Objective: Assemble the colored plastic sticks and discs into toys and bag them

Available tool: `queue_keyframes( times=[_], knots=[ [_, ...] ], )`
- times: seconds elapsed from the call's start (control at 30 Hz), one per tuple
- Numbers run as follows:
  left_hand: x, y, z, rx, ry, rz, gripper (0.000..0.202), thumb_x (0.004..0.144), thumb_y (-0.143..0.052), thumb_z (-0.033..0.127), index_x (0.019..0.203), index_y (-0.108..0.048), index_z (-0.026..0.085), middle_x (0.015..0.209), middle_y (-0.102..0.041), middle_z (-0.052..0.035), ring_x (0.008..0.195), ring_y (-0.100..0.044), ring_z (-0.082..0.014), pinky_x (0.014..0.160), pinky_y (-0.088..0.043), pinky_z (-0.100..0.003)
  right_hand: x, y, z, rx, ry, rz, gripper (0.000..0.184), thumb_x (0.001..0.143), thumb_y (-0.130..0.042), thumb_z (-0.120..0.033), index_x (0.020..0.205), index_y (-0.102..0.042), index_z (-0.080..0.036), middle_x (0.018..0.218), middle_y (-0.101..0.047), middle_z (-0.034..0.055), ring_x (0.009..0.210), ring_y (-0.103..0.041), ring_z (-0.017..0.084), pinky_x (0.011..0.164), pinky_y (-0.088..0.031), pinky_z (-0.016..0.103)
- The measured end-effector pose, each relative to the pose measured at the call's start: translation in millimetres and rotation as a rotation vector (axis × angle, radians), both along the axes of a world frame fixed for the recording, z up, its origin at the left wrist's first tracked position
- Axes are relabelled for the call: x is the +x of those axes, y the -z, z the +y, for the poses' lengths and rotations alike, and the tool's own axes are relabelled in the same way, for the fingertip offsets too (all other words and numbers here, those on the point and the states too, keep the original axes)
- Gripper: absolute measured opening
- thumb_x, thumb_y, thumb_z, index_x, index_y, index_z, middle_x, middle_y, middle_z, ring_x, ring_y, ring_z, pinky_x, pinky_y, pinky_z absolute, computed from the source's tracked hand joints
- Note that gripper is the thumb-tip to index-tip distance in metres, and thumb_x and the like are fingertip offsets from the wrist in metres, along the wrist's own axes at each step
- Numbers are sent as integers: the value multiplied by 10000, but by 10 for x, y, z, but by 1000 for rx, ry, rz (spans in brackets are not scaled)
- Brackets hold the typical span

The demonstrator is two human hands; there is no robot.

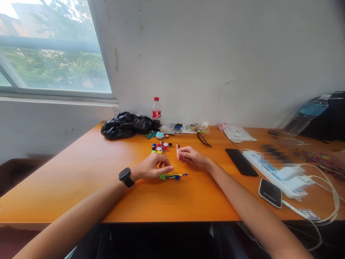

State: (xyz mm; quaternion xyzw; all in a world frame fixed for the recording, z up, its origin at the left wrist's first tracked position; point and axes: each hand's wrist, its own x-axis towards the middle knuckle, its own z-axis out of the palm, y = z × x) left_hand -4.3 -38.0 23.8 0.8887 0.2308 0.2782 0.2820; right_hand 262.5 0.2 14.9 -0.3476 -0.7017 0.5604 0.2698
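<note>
My right hand (191, 155) has its fingertips pinched around thin white, red and dark plastic strips (177, 149), held nearly upright. My left hand (155, 166) hovers over the table with thumb and curved fingers apart; nothing shows in it. Beyond its knuckles are several small round plastic discs (159, 146) in white, black, red, blue, green and yellow, with a few upright-looking strips (162, 146) among them. Just below my left thumb lies a small pile of blue, yellow and green arrow-shaped pieces (174, 176).
Along the wall are a black plastic bag (124, 126), a cola bottle (156, 113) and clear bags of small parts (194, 128). To the right are a dark phone (241, 162), a white power strip (261, 167) with cables, a second phone (270, 193) and another person's blurred hand (336, 160).
</note>
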Motion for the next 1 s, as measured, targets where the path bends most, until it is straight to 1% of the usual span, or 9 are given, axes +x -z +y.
queue_keyframes(
  times=[0.07, 0.17, 0.27, 0.37, 0.43, 0.5, 0.63, 0.8, 1.0],
  knots=[
    [-10, 20, 34, 2, -42, -18, 451, 1047, -566, 459, 767, -707, 135, 666, -614, -4, 603, -464, -96, 589, -356, -245, -13, 20, 58, 66, 149, 24, 504, 884, -686, -661, 807, -626, -167, 704, -574, 7, 587, -409, 106, 534, -271, 253],
    [-22, 85, 109, 41, -163, -44, 511, 1067, -526, 466, 706, -678, 138, 584, -529, 15, 567, -418, -98, 567, -320, -262, -12, 103, 162, 265, 431, -5, 428, 889, -666, -604, 797, -597, -193, 735, -588, 12, 658, -478, 139, 603, -357, 265],
    [-36, 157, 202, 137, -311, -96, 449, 1065, -542, 442, 761, -708, 156, 680, -624, -16, 653, -526, -132, 644, -412, -272, 27, 233, 251, 516, 580, -175, 264, 917, -633, -445, 827, -617, -198, 802, -626, 38, 752, -548, 182, 704, -422, 308],
    [-65, 207, 283, 269, -408, -154, 325, 1056, -566, 414, 919, -755, 188, 1063, -740, -83, 1024, -631, -217, 946, -496, -351, 59, 356, 303, 723, 565, -321, 111, 937, -594, -280, 911, -660, -196, 938, -679, 76, 909, -603, 225, 829, -457, 347],
    [-90, 233, 323, 300, -430, -131, 307, 1076, -525, 403, 1073, -765, 213, 1266, -712, -92, 1220, -578, -252, 1084, -465, -411, 59, 409, 316, 753, 541, -343, 116, 951, -567, -222, 952, -681, -199, 991, -692, 85, 979, -613, 238, 875, -469, 357],
    [-112, 265, 354, 308, -423, -67, 345, 1099, -467, 393, 1245, -735, 235, 1371, -678, -83, 1322, -514, -266, 1152, -434, -449, 45, 437, 316, 746, 525, -344, 140, 962, -560, -201, 977, -699, -203, 1001, -696, 84, 995, -617, 242, 885, -479, 359],
    [-109, 340, 411, 324, -413, 59, 442, 1109, -394, 371, 1461, -624, 235, 1507, -612, -68, 1397, -432, -294, 1228, -358, -517, 17, 450, 299, 747, 526, -370, 137, 965, -588, -191, 980, -723, -206, 1006, -698, 86, 1015, -618, 251, 907, -483, 368],
    [-72, 384, 453, 283, -411, 165, 489, 1091, -361, 349, 1509, -589, 239, 1578, -553, -62, 1427, -398, -319, 1238, -316, -560, 7, 454, 293, 729, 538, -421, 167, 965, -598, -186, 1010, -758, -195, 1002, -689, 98, 1022, -618, 263, 920, -483, 384],
    [-64, 408, 450, 223, -422, 271, 514, 1057, -371, 319, 1535, -560, 306, 1650, -466, 3, 1484, -312, -363, 1234, -273, -605, 7, 450, 292, 718, 529, -421, 190, 971, -610, -240, 1011, -788, -187, 982, -662, 97, 1003, -625, 261, 921, -484, 394]
  ],
)
